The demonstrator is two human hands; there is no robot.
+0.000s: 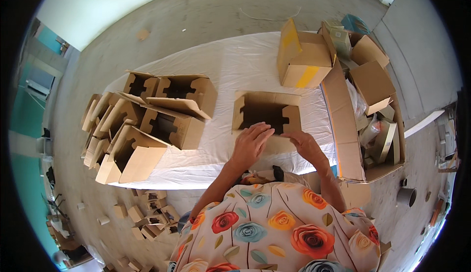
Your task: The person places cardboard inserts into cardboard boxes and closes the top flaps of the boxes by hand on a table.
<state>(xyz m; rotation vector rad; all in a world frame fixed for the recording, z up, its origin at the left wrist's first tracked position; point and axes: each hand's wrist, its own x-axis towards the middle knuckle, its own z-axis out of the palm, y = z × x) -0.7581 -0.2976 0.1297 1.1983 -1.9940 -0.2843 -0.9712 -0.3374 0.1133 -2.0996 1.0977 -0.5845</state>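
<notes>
An open cardboard box (293,117) stands upright in front of me on the white-covered table, with notched inner pieces showing inside. My left hand (252,147) lies over its near edge, fingers stretched out and close together. At the near right corner, the bent fingers of my right hand (308,148) close on the box's edge; the thumb is partly hidden. Both hands touch this same box, and its near flap is partly covered by them.
Several open boxes (196,106) crowd the table's left side. A taped box (306,56) stands at the back right, beside a large carton (341,120) full of smaller boxes and plastic bags. Small cardboard pieces (152,213) litter the floor below left. A grey bucket (406,197) sits at right.
</notes>
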